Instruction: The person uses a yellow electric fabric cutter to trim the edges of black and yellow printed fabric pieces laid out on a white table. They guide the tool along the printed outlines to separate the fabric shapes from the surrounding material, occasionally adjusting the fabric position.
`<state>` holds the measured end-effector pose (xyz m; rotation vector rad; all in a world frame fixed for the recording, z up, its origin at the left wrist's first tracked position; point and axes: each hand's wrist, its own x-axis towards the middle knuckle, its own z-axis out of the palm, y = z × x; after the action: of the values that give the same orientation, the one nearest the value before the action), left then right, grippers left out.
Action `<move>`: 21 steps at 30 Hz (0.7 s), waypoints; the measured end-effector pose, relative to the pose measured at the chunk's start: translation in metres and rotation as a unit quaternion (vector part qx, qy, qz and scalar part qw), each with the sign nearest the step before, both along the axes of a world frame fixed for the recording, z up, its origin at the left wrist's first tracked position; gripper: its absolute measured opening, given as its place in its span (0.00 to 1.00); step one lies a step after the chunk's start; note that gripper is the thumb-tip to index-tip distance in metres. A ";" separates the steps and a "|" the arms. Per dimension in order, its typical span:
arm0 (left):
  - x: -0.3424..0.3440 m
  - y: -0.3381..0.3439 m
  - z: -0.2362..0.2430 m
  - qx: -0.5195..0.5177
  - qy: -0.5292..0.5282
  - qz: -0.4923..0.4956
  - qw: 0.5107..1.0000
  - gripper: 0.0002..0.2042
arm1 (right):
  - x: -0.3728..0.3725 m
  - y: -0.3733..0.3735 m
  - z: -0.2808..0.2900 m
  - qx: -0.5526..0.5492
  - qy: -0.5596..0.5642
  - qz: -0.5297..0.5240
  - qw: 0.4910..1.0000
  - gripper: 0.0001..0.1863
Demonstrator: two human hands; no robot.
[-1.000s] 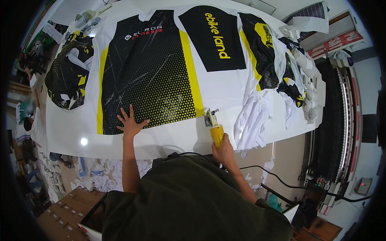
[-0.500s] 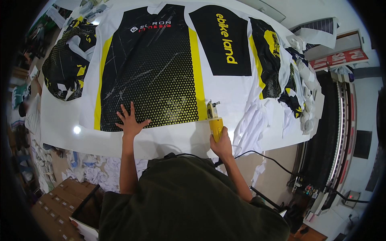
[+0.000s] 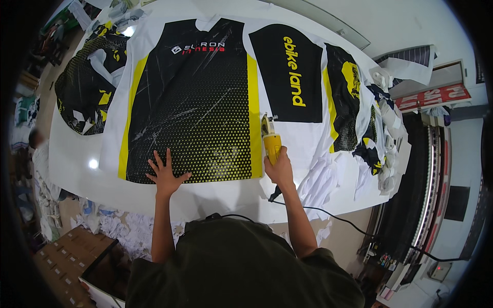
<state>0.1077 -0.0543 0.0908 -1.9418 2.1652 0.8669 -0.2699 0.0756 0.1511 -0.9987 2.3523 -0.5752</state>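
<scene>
The large shirt panel is black with pale scratch-like streaks, a yellowish dot pattern across its lower part, yellow side bands, and white and red chest lettering; the sleeve piece is plain black with yellow lettering; the handheld cutter has a yellow body; its cord is black; the tabletop is white; the person's shirt is dark green; the cartons are brown; the banner is red with white lettering.

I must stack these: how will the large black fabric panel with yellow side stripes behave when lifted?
The panel is probably floppy: similar black-and-yellow fabric at left lies crumpled. It's likely light, looking thin and flat under the left hand.
</scene>
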 end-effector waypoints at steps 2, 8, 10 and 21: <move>0.000 0.000 -0.001 -0.004 -0.009 0.000 1.000 0.67 | -0.008 -0.020 -0.002 -0.006 0.003 0.003 1.000 0.29; -0.004 0.000 0.002 -0.007 -0.020 0.003 1.000 0.66 | -0.034 -0.077 -0.007 -0.024 0.045 0.013 0.999 0.29; -0.005 0.000 0.006 -0.007 -0.016 0.009 1.000 0.66 | -0.043 -0.095 -0.009 -0.028 0.054 0.018 0.998 0.28; -0.012 -0.004 0.019 0.010 -0.011 0.024 1.000 0.66 | -0.088 -0.183 -0.009 -0.046 0.079 0.048 0.995 0.29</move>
<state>0.0955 -0.0587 0.1103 -1.9913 2.0995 0.8661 -0.3574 -0.1072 0.1418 -1.2316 2.4162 -0.5908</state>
